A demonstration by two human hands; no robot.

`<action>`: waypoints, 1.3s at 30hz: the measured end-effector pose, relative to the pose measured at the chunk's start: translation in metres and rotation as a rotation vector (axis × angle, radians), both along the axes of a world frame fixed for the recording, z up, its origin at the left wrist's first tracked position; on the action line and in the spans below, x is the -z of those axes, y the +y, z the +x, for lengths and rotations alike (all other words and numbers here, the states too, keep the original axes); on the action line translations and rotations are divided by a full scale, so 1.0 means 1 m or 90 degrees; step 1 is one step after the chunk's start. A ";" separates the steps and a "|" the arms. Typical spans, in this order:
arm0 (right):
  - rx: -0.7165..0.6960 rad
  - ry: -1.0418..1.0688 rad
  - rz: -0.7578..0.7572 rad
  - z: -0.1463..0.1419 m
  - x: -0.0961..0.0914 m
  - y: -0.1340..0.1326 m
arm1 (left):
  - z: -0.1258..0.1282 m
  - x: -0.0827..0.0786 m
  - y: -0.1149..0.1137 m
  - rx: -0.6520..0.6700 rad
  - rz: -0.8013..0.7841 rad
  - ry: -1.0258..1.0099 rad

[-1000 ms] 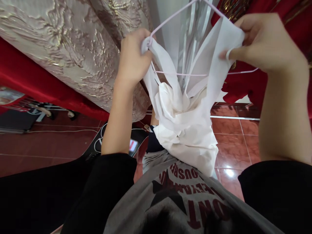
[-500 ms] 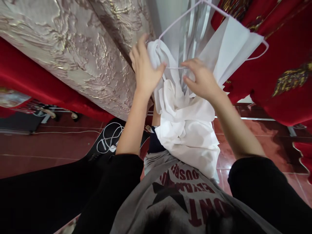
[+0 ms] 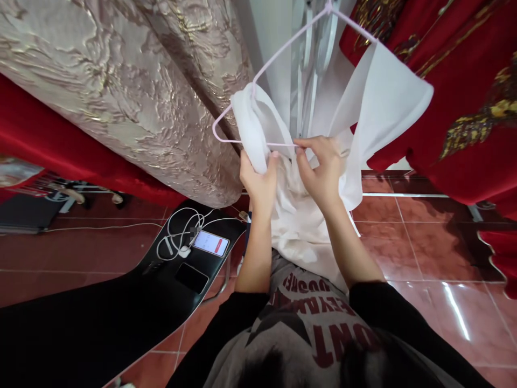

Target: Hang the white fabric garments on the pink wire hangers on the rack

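A white garment (image 3: 375,113) hangs from a thin pale hanger (image 3: 278,51) in front of me, its shoulders draped over both ends. My left hand (image 3: 258,180) is closed on a fold of the white cloth under the hanger's left end. My right hand (image 3: 321,170) pinches the cloth at the hanger's bottom bar, close beside the left. The rest of the garment bunches between my forearms, down onto my grey printed shirt (image 3: 319,323).
A gold embossed fabric (image 3: 121,91) hangs at the left and red embroidered cloth (image 3: 468,108) at the right. On a black surface (image 3: 100,318) lie a lit phone (image 3: 210,242), a dark phone (image 3: 191,277) and a white cable (image 3: 177,234). Glossy red floor tiles (image 3: 424,237) lie below.
Both hands came down from the hanger's shoulder ends to the middle, under the bottom bar. The view dropped, showing the phones and more floor.
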State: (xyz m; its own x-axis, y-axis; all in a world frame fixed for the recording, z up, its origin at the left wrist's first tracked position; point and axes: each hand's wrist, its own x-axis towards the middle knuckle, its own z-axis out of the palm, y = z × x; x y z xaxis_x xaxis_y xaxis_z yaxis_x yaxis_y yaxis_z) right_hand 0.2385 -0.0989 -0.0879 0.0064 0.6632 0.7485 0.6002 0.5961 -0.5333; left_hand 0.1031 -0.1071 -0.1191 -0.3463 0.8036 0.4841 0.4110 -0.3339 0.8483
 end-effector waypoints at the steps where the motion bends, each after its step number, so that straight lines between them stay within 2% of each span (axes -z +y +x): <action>1: 0.001 0.003 -0.002 -0.001 0.000 0.000 | -0.003 -0.002 0.001 0.015 0.008 -0.021; 5: 0.002 -0.004 -0.009 -0.002 0.001 0.001 | -0.017 -0.003 0.008 -0.014 0.073 -0.090; 8: 0.005 -0.013 0.008 0.002 0.002 0.003 | -0.021 0.000 0.008 0.035 0.062 -0.118; 12: 0.003 -0.019 0.026 0.006 0.004 0.004 | -0.012 0.004 0.004 0.112 0.045 -0.179; 16: -0.007 -0.025 0.035 0.007 0.007 0.005 | -0.002 0.003 0.003 0.108 0.086 -0.233; 20: -0.002 -0.028 0.026 0.007 0.007 0.007 | 0.001 0.001 0.004 0.134 0.076 -0.257; 25: -0.011 -0.029 0.007 0.012 0.006 0.014 | 0.002 0.000 0.003 0.065 0.099 -0.250; 27: -0.012 -0.025 0.002 0.015 0.005 0.017 | 0.002 -0.005 -0.001 0.076 0.097 -0.276; 30: -0.013 -0.025 0.002 0.019 0.004 0.018 | -0.002 -0.026 -0.010 0.155 0.056 -0.315; 33: -0.015 -0.027 0.004 0.020 0.002 0.017 | -0.013 -0.064 -0.013 0.249 0.022 -0.347; 35: -0.022 -0.031 0.003 0.019 0.000 0.015 | -0.025 -0.094 -0.006 0.289 0.025 -0.409; 37: -0.028 -0.035 -0.005 0.017 0.000 0.013 | -0.040 -0.118 0.007 0.317 -0.016 -0.499; 39: -0.030 -0.041 -0.016 0.015 0.000 0.012 | -0.058 -0.128 0.023 0.310 0.003 -0.595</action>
State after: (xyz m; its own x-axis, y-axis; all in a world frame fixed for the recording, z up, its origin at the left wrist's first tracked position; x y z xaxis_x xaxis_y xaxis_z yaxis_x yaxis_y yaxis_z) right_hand 0.2535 -0.0867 -0.0882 -0.0728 0.6802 0.7294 0.6061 0.6110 -0.5093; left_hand 0.0453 -0.0843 0.0092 -0.2233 0.9552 0.1940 -0.5857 -0.2906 0.7567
